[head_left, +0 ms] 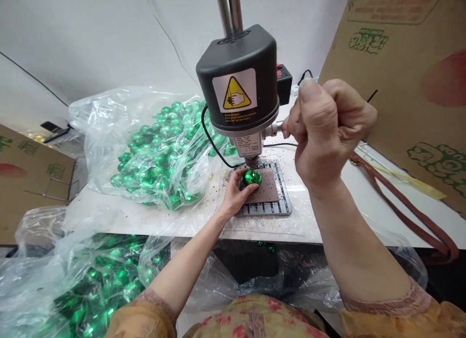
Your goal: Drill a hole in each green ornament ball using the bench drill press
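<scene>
A black bench drill press (pixel 238 81) with a yellow hand-warning label stands at the middle of the table. Under its chuck (pixel 251 161), a shiny green ball (pixel 252 178) rests on a brown board (pixel 269 185) laid over the slotted metal base (pixel 285 202). My left hand (pixel 236 192) grips the ball from the left, thumb in front and fingers behind. Raised at the right of the drill head, my right hand (pixel 324 129) is closed in a fist round the feed handle (pixel 278 126), most of which the fingers hide. The drill tip meets or nearly meets the ball's top.
A clear plastic bag (pixel 98 115) of green balls (pixel 156 149) lies left on the white table (pixel 138 221). Another bag of green balls (pixel 102 280) is below the front edge. Cardboard boxes (pixel 411 86) flank both sides; a brown strap (pixel 404 212) hangs at right. Dark shavings surround the base.
</scene>
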{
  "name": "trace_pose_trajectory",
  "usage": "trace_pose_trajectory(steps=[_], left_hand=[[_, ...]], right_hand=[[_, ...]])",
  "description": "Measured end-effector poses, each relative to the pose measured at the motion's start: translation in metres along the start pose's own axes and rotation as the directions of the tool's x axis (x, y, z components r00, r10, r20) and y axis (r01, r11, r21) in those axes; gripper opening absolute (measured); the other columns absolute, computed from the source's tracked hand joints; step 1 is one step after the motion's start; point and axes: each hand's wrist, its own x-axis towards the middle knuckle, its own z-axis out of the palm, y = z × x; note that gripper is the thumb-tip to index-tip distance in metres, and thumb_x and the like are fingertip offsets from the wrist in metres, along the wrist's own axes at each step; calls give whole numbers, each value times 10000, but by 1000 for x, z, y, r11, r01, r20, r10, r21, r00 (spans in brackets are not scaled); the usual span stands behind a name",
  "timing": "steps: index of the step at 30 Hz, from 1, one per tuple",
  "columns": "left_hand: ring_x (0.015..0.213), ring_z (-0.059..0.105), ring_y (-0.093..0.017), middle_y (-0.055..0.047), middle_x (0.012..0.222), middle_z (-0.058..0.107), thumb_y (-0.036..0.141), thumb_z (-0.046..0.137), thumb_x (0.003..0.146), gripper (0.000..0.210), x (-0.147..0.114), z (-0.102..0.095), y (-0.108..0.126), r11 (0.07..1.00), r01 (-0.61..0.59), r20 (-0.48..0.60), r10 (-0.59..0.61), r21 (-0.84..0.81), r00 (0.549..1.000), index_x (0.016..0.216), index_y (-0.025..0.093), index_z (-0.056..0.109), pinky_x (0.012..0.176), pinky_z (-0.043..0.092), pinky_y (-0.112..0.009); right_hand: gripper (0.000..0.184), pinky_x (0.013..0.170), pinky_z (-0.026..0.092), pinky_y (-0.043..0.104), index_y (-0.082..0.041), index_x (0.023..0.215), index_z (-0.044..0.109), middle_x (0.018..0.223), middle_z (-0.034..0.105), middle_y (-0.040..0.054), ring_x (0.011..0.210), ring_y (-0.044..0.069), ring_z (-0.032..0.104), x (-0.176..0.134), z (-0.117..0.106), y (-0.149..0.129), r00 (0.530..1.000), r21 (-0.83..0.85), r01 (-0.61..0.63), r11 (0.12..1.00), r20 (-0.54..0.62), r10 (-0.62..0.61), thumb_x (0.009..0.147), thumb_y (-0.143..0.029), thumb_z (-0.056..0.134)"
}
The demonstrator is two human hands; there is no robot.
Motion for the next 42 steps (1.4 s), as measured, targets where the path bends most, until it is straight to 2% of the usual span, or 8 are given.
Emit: trace_pose_trajectory(steps=[4, 7, 10, 20, 27, 33, 37, 42], left_hand=[[1150, 646, -275, -102, 1224, 665, 498, 828, 793, 583, -5, 3, 4, 996, -58, 73, 53, 67, 996, 1239, 215, 581, 1021, 510, -419], [1150, 651, -272, -99, 1217, 675, 477, 814, 816, 568, -7, 4, 5, 995, -81, 110, 74, 60, 991, 1253, 217, 561, 1017, 518, -421], [1135, 658, -273, -96, 1187, 682, 465, 824, 807, 565, -6, 5, 4, 993, -98, 92, 91, 72, 992, 1238, 212, 560, 998, 528, -417], [1182, 641, -284, -101, 1235, 661, 438, 802, 840, 531, -8, 3, 2, 988, -113, 105, 101, 107, 989, 1257, 220, 556, 1010, 522, -411], [1155, 654, -276, -103, 1220, 672, 438, 801, 841, 525, -9, 5, 3, 987, -126, 96, 117, 97, 988, 1255, 219, 565, 989, 542, -410], [1143, 656, -279, -107, 1205, 672, 451, 814, 823, 543, -8, 6, 2, 990, -117, 80, 111, 75, 991, 1240, 208, 567, 992, 536, -418], [1166, 647, -286, -107, 1221, 669, 457, 818, 819, 547, -8, 6, 2, 991, -113, 83, 106, 78, 991, 1241, 212, 572, 1014, 524, -425], [1183, 637, -294, -110, 1230, 665, 439, 815, 826, 527, -8, 5, 3, 987, -124, 76, 117, 102, 990, 1237, 210, 576, 1037, 507, -435]], right_hand=[[532, 507, 338, 249, -215, 604, 248, 557, 249, -51, 479, 43, 358, -1, 0, -1, 999, -62, -32, 998, 6, 32, 950, -466, 563], [506, 499, 319, 269, -211, 593, 267, 538, 260, -53, 463, 55, 358, -1, 0, -3, 1000, 9, -22, 1000, -3, 22, 940, -373, 598], [486, 484, 289, 296, -207, 578, 281, 507, 273, -53, 442, 74, 352, -1, 0, -2, 1000, 73, -12, 997, -10, 13, 915, -275, 626], [555, 449, 272, 292, -179, 530, 215, 477, 246, -58, 419, 49, 319, -16, -3, 9, 993, 146, 108, 983, -57, -101, 897, -227, 627], [531, 459, 296, 283, -171, 534, 201, 468, 234, -55, 428, 47, 345, -21, -3, 9, 987, 131, 160, 978, -49, -154, 892, -175, 593], [541, 428, 251, 288, -171, 548, 175, 468, 185, -59, 394, 39, 235, -26, -5, 15, 983, 111, 175, 978, -71, -168, 875, -196, 604], [549, 428, 267, 299, -172, 533, 180, 464, 203, -56, 396, 46, 229, -32, -8, 20, 976, 75, 208, 975, -83, -202, 872, -225, 609], [516, 453, 308, 298, -185, 586, 151, 503, 227, -60, 427, 46, 221, -35, -14, 24, 963, 109, 269, 957, -12, -270, 876, -202, 578]])
